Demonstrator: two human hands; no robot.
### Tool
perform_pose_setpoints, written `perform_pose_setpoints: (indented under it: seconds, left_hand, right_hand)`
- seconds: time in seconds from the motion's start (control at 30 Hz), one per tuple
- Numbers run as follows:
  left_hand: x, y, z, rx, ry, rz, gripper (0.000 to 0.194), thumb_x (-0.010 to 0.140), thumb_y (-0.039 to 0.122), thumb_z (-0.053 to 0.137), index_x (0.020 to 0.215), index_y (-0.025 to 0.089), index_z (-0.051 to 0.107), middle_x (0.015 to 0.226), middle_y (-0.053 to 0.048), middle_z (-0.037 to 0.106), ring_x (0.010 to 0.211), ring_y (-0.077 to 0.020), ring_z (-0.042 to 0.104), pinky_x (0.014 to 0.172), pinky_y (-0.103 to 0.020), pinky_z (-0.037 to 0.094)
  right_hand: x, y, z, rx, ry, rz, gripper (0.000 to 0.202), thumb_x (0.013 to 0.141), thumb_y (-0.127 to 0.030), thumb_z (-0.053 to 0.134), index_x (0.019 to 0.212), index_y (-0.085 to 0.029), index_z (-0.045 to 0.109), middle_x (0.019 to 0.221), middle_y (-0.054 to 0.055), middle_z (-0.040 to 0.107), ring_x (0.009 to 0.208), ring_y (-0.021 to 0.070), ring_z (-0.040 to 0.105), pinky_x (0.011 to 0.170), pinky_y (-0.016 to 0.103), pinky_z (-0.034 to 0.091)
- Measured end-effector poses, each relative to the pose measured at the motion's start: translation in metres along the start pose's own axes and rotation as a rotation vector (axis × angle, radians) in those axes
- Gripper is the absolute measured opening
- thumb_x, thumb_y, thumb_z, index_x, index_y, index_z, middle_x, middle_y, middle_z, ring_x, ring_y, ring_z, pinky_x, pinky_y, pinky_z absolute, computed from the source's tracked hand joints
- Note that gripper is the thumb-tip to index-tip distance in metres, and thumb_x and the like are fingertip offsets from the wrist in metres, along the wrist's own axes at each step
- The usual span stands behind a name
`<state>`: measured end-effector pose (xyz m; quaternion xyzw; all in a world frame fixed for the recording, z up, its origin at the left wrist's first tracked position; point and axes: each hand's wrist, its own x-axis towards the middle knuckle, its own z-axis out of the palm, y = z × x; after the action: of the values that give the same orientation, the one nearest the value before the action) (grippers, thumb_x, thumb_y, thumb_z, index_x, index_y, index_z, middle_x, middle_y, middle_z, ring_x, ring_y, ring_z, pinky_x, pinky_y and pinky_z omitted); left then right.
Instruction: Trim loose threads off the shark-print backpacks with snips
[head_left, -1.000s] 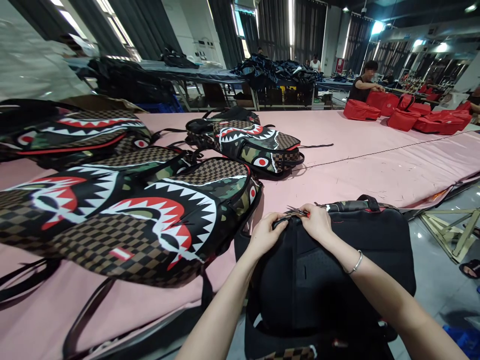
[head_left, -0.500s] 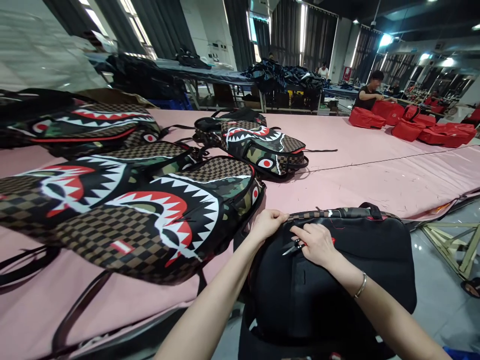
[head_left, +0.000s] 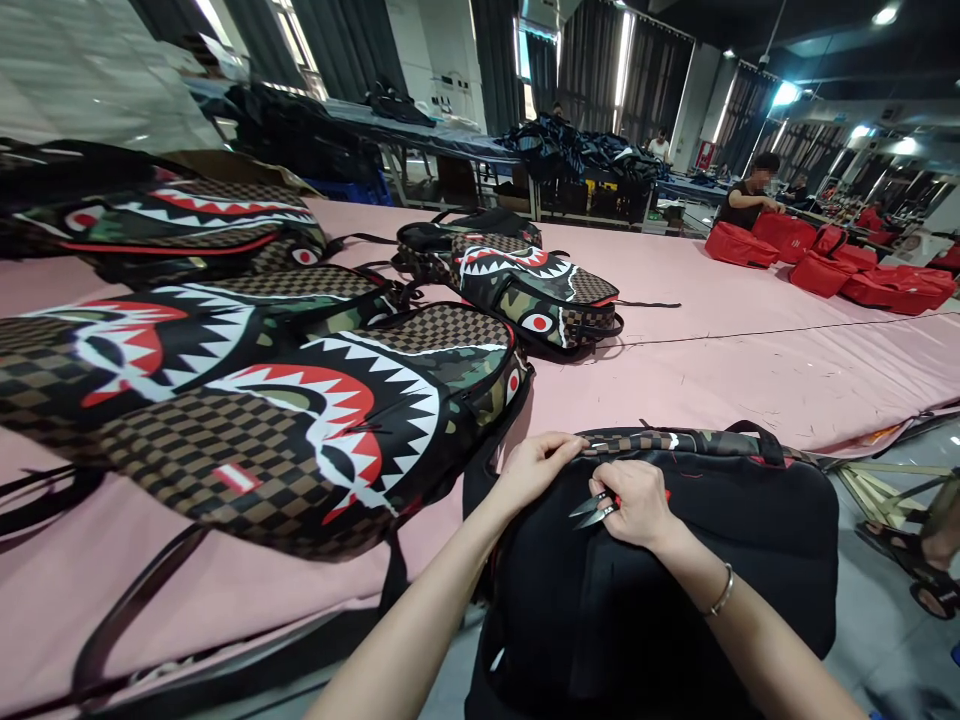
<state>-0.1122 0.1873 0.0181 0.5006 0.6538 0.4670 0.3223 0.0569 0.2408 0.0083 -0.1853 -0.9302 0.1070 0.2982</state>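
A black backpack (head_left: 720, 560) lies back side up at the front edge of the table, with checkered and camouflage trim along its far edge. My left hand (head_left: 536, 468) pinches that trimmed edge near its left end. Just to the right, my right hand (head_left: 637, 502) is closed around a pair of thread snips (head_left: 592, 510), their two blades pointing left and slightly apart over the black panel. The curled fingertips of this hand are close to the trim; whether they also grip a thread is too small to see.
Several shark-mouth backpacks (head_left: 300, 440) lie to the left on the pink-covered table (head_left: 750, 370), another (head_left: 536, 290) farther back. Red bags (head_left: 817, 250) sit at the far right beside a co-worker (head_left: 750, 195). A person's sandalled foot (head_left: 919, 570) shows at the right by a metal frame.
My right hand's fingers have curled in, and the snips' blades now show more clearly apart. My left hand keeps its pinch on the edge. The view has shifted slightly; a foot appears at right.
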Motion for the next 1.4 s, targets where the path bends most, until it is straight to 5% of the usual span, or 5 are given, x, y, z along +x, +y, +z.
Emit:
perform_pose_setpoints:
  seconds: [0.57,0.8,1.03,1.17,1.4]
  left_hand:
    - [-0.04,-0.002,0.008,0.465,0.217,0.485,0.013,0.079,0.026,0.055,0.087,0.022,0.064,0.083,-0.001,0.067,0.082,-0.0158,0.059,0.075,-0.029,0.047]
    - [-0.036,0.0,0.003,0.465,0.228,0.355,0.028,0.08,0.041,0.051,0.097,0.023,0.063,0.092,-0.002,0.068,0.087,-0.0168,0.06,0.078,-0.028,0.045]
    - [-0.003,-0.006,-0.006,0.397,0.292,-0.043,0.045,0.086,0.046,0.029,0.088,0.022,0.066,0.085,-0.002,0.071,0.083,-0.0198,0.063,0.071,-0.029,0.046]
    - [-0.006,-0.017,-0.012,0.434,0.353,0.025,0.049,0.086,0.043,0.026,0.119,0.017,0.051,0.115,-0.007,0.061,0.108,-0.0212,0.054,0.092,-0.035,0.041]
    - [-0.07,-0.044,-0.007,0.425,0.539,0.161,0.047,0.085,0.043,0.032,0.121,0.018,0.049,0.125,-0.008,0.054,0.118,-0.0213,0.045,0.103,-0.039,0.033]
  right_hand:
    - [-0.015,-0.022,-0.01,0.141,0.122,-0.07,0.015,0.071,-0.02,0.04,0.059,-0.019,0.049,0.053,-0.001,0.05,0.051,0.0106,0.043,0.056,0.025,0.033]
    - [-0.029,-0.024,-0.018,0.184,0.275,0.025,0.016,0.08,-0.016,0.046,0.064,-0.018,0.05,0.055,-0.002,0.051,0.049,0.0087,0.044,0.054,0.022,0.035]
    - [-0.086,0.046,-0.059,0.216,0.263,0.493,0.023,0.084,-0.032,0.044,0.068,-0.018,0.051,0.063,-0.001,0.052,0.056,0.0107,0.047,0.055,0.021,0.037]
    - [-0.145,0.099,-0.084,0.105,0.383,0.841,0.039,0.085,-0.049,0.036,0.084,-0.017,0.058,0.075,0.003,0.058,0.065,0.0158,0.052,0.061,0.024,0.04]
    - [-0.253,0.165,-0.094,-0.074,0.384,1.152,0.063,0.077,-0.066,0.03,0.104,-0.016,0.059,0.102,0.013,0.062,0.086,0.0273,0.059,0.08,0.038,0.042]
